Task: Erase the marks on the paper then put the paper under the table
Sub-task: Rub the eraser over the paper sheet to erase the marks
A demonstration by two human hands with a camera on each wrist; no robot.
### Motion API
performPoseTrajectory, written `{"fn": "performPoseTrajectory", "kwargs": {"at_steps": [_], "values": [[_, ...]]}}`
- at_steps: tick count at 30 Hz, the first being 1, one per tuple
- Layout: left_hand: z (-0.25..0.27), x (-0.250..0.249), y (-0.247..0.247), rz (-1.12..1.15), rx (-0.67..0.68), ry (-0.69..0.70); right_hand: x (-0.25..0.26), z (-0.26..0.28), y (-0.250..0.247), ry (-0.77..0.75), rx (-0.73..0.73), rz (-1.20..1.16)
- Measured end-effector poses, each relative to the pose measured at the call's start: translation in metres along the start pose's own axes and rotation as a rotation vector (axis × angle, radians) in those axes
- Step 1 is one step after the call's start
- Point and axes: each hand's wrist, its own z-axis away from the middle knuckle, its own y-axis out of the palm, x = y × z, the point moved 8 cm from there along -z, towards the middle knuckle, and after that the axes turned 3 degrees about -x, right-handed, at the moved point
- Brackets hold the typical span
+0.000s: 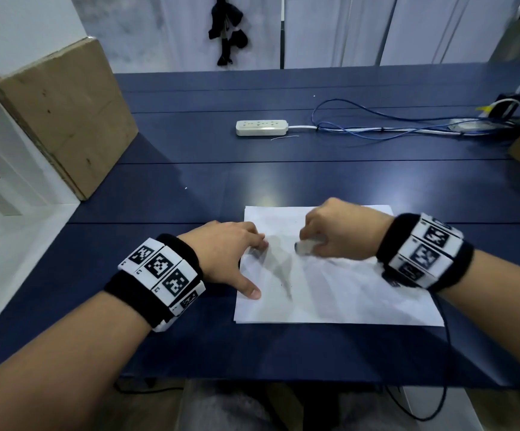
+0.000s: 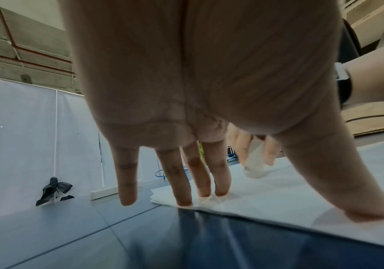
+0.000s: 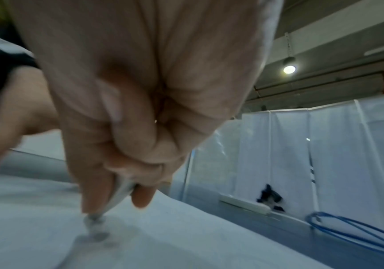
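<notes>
Paper (image 1: 339, 287) lies flat on the blue desk (image 1: 190, 144), near the front edge, a bit right of centre, long side parallel to that edge. Faint grey smudges and a thin dark mark sit on its left half, blurred.

Left hand (image 1: 227, 253) comes in from the front-left, palm down, fingers straight and spread. Fingertips (image 2: 184, 201) press the paper's left edge near its far-left corner; the little finger hangs off the sheet over bare desk. Thumb (image 2: 370, 211) is splayed wide and planted flat on the paper nearer the front edge. Grips nothing, just pins the sheet.

Right hand (image 1: 339, 228) comes in from the right, wrist raised, knuckles up, fingers curled tight. It pinches a small whitish eraser (image 1: 307, 245) between thumb and forefinger, the other fingers folded into the palm. The eraser's tip points down at the paper's upper-middle area; right wrist view is motion-blurred, so cannot tell if it is touching.

Both wrists wear black bands with black-and-white marker tiles.

White power strip (image 1: 262, 128) lies toward the desk's far edge, blue cables (image 1: 377, 119) trailing to the far-right corner. Cardboard box (image 1: 62, 113) stands at the left edge.
</notes>
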Motion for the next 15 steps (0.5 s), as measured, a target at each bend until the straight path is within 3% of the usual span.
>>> {"fn": "performPoseTrajectory", "kwargs": {"at_steps": [5, 11, 13, 15], "values": [[0.0, 0.002, 0.002, 0.025, 0.01, -0.009, 0.044, 0.032, 0.02, -0.198, 0.275, -0.067], [0.001, 0.0, 0.001, 0.037, 0.017, -0.015, -0.011, -0.006, -0.007, 0.085, 0.038, 0.028], [0.001, -0.001, 0.0, 0.024, 0.018, -0.013, -0.007, -0.002, -0.005, 0.029, 0.005, 0.037], [0.0, 0.0, 0.001, 0.023, 0.018, -0.015, 0.016, 0.012, 0.001, -0.057, 0.064, -0.018]]}}
